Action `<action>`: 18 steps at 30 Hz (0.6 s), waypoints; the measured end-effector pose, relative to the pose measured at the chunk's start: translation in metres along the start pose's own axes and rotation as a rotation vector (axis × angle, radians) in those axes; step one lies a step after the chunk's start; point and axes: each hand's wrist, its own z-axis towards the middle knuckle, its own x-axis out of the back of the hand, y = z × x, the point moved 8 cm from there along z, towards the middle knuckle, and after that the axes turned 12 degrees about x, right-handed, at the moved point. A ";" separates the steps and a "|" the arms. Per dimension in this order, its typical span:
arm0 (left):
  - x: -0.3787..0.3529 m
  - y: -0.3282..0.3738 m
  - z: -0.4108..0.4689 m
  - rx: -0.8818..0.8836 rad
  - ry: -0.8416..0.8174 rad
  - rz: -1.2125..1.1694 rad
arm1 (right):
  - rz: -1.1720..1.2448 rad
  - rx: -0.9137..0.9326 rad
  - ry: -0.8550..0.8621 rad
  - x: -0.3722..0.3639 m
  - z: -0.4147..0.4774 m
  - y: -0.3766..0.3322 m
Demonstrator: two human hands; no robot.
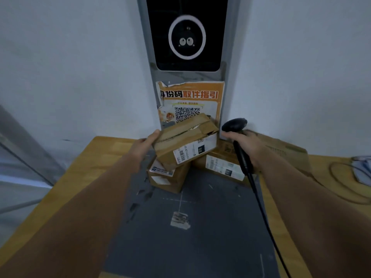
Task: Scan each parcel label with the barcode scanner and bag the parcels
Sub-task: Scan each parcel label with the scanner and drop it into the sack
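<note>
Scanning step, judged. Left hand (147,141) grips top parcel (185,140) at frame centre, tilted on stack. Right hand (248,146) clutches barcode scanner (239,141), centre right. Next: aim scanner head at label (193,150).

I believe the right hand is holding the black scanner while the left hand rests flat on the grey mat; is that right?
Not quite. In the head view the left hand is not on the grey mat; it grips the left end of the tilted top parcel. The right hand does hold the black scanner.
</note>
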 end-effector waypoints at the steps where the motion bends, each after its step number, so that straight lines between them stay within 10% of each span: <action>1: -0.004 -0.003 0.008 0.022 -0.067 0.013 | -0.006 -0.003 -0.007 -0.002 0.008 0.005; 8: -0.030 -0.014 0.034 0.104 -0.402 -0.015 | -0.199 -0.058 -0.280 -0.020 0.039 0.025; 18: -0.049 -0.065 -0.014 0.134 -0.394 -0.275 | -0.190 -0.048 -0.324 -0.017 -0.013 0.035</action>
